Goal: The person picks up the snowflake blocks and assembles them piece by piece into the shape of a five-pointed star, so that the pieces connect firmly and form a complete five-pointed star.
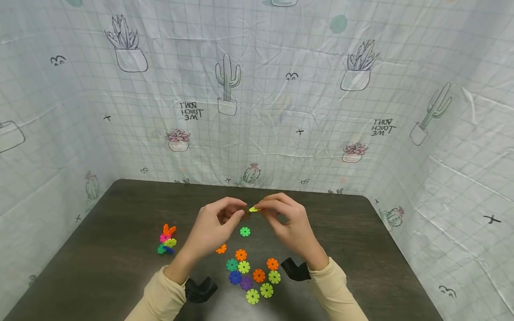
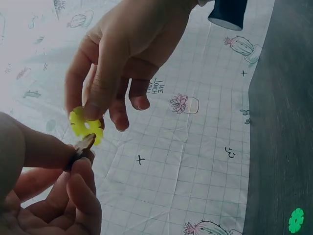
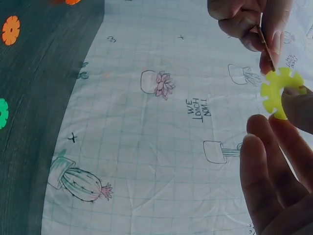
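My left hand (image 1: 217, 221) pinches a thin brown notched disc (image 3: 266, 46) between thumb and fingertips; it appears edge-on in both wrist views. Facing it, my right hand (image 1: 292, 223) pinches a yellow notched disc (image 3: 270, 93) by its rim, with the other fingers spread apart. The brown disc's edge meets the rim of the yellow disc (image 2: 78, 122); whether their notches interlock I cannot tell. Both hands are raised above the far part of the table. Below them lies a green disc (image 1: 245, 232).
Several loose discs in orange, yellow, blue and purple (image 1: 246, 283) lie near the front middle of the dark table (image 1: 108, 249). A joined cluster of coloured discs (image 1: 165, 238) sits at the left. A patterned curtain (image 1: 265, 147) surrounds the table. Black wrist mounts (image 1: 296, 269) sit by both wrists.
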Motion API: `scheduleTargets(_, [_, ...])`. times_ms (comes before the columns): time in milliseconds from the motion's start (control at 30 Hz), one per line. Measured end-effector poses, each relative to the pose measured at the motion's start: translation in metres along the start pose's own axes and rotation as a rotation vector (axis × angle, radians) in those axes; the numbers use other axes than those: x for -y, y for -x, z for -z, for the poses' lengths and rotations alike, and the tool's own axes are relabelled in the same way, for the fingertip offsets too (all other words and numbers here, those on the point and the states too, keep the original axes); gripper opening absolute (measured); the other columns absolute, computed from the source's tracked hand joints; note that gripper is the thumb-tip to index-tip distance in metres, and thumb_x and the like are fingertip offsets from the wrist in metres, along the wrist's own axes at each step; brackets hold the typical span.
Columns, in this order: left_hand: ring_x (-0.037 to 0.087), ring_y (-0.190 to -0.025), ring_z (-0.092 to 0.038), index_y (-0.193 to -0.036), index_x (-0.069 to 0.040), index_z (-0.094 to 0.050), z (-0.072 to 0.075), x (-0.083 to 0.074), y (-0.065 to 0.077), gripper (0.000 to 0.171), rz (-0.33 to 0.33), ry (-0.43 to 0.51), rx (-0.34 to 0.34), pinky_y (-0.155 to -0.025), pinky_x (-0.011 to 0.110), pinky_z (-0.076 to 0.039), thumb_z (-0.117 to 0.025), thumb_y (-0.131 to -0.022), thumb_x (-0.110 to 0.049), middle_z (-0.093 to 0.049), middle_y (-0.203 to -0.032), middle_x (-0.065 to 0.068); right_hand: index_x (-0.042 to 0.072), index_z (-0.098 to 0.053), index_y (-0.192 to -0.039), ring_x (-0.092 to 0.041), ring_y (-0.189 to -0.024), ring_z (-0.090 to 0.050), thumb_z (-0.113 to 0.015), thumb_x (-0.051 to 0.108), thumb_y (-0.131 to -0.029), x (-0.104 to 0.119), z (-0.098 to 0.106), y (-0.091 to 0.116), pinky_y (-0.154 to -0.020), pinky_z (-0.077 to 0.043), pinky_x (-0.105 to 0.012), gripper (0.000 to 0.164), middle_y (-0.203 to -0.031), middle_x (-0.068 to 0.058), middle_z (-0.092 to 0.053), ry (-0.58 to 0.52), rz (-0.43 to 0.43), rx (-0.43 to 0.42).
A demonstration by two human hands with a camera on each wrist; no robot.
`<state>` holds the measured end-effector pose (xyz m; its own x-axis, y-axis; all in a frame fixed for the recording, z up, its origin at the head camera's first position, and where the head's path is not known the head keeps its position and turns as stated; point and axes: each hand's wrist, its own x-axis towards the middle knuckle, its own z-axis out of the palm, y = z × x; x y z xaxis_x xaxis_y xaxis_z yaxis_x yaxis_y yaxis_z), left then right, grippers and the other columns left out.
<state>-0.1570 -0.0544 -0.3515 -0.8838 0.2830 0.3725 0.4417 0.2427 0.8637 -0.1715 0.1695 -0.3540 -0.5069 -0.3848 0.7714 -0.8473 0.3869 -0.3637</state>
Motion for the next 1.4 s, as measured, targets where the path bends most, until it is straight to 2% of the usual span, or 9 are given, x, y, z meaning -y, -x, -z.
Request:
scheduleTargets(200, [0.01,-0.068,-0.066,-0.111,-0.01,-0.072,-0.002,-0.003,0.001,0.015,0.013,-0.019,0.009,-0.06,0.025,-0.055,-0.066,-0.098,-0.007,-0.075,-0.088,0.004,0.011,-0.077,-0.102,-0.017,-0.09,-0.069,-0.074,-0.009,-0.086,0.0,-0.001,0.001,-0.079,-0.055,-0.018,0.026,-0.101,-0.003,-0.07,0.047,0.057,0.019])
scheduleTargets(333, [0.012,-0.064,-0.063,-0.107,-0.009,-0.072,-0.005,-0.005,0.002,0.012,0.039,-0.02,-0.02,-0.058,0.024,-0.053,-0.068,-0.096,-0.005,-0.073,-0.085,0.007,0.009,-0.077,-0.102,-0.016,-0.087,-0.07,-0.075,-0.007,-0.086,-0.001,-0.003,0.002,-0.076,-0.057,-0.02,0.023,-0.099,-0.004,-0.071,0.089,0.1,-0.001])
scheduleTargets(533, [0.013,-0.061,-0.058,-0.096,-0.005,-0.069,-0.008,-0.013,0.004,0.006,0.096,-0.012,-0.061,-0.057,0.024,-0.049,-0.071,-0.093,-0.001,-0.068,-0.076,0.005,0.008,-0.076,-0.101,-0.014,-0.083,-0.071,-0.073,-0.005,-0.089,0.001,-0.006,0.005,-0.073,-0.059,-0.021,0.018,-0.096,-0.002,-0.073,0.159,0.155,-0.027])
scheduleTargets(900, [0.012,-0.059,-0.061,-0.09,-0.004,-0.066,-0.014,-0.019,0.007,0.006,0.151,-0.017,-0.115,-0.054,0.026,-0.05,-0.07,-0.092,0.0,-0.067,-0.074,0.008,0.006,-0.075,-0.096,-0.015,-0.081,-0.071,-0.075,-0.017,-0.079,0.009,-0.012,0.007,-0.07,-0.058,-0.021,0.03,-0.094,-0.005,-0.072,0.168,0.129,-0.052])
scheduleTargets(1133, [0.016,-0.059,-0.06,-0.089,-0.002,-0.065,-0.016,-0.014,0.007,0.007,0.171,0.024,-0.138,-0.054,0.025,-0.051,-0.069,-0.092,0.003,-0.065,-0.072,0.007,0.007,-0.076,-0.095,-0.014,-0.078,-0.071,-0.073,-0.016,-0.082,0.006,-0.018,0.008,-0.067,-0.058,-0.02,0.027,-0.092,-0.004,-0.072,0.142,0.132,-0.061])
scheduleTargets(1400, [0.015,-0.058,-0.059,-0.089,-0.001,-0.065,-0.016,-0.01,0.009,0.006,0.195,0.059,-0.143,-0.052,0.025,-0.05,-0.069,-0.093,0.003,-0.065,-0.072,0.008,0.008,-0.076,-0.094,-0.015,-0.076,-0.071,-0.068,-0.02,-0.083,0.002,-0.022,0.01,-0.069,-0.058,-0.019,0.031,-0.09,-0.004,-0.072,0.055,0.114,-0.068])
